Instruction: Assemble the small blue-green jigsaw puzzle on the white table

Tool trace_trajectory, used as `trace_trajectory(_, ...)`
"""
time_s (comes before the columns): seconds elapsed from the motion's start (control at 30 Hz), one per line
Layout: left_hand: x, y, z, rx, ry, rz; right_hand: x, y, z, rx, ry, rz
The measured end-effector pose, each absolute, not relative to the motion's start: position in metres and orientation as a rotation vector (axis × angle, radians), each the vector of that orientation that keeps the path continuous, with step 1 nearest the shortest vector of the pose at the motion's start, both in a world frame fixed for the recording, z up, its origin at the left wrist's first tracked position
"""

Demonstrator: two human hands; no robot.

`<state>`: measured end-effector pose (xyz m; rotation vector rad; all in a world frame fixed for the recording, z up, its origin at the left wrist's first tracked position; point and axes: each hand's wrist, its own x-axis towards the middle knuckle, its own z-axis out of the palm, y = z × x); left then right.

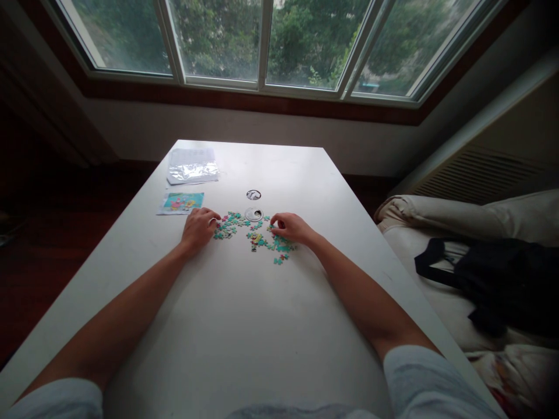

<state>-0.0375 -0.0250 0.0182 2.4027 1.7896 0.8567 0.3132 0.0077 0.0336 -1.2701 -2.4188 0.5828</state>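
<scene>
Left hand (198, 228) and right hand (289, 227) rest curled on puzzle pieces (257, 237) (gripping any? cannot tell).

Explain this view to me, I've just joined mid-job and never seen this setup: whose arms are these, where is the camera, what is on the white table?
There is no machine here: a person works with two bare hands, and the one picture comes from a camera on their head, looking forward and down. The left hand and right hand rest on the white table, each touching a loose scatter of jigsaw pieces, mostly teal. Whether either hand pinches a piece is too small to tell. Beyond the left hand lie a colourful printed card and a clear plastic bag. Two small round discs sit past the pieces. A black bag lies on the seat at right.
</scene>
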Motion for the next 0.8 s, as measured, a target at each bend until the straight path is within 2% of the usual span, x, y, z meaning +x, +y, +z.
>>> trace_trajectory(0.27,-0.0379,-0.0269,0.0208,2.425,1.793,0.864,0.3123,0.0066,0.0394,-1.324,-2.388,0.641)
trace_trajectory(0.8,-0.0357,-0.0288,0.0202,2.405,1.830,0.790,0.3189,0.0117,0.0315,-1.263,-2.451,0.085)
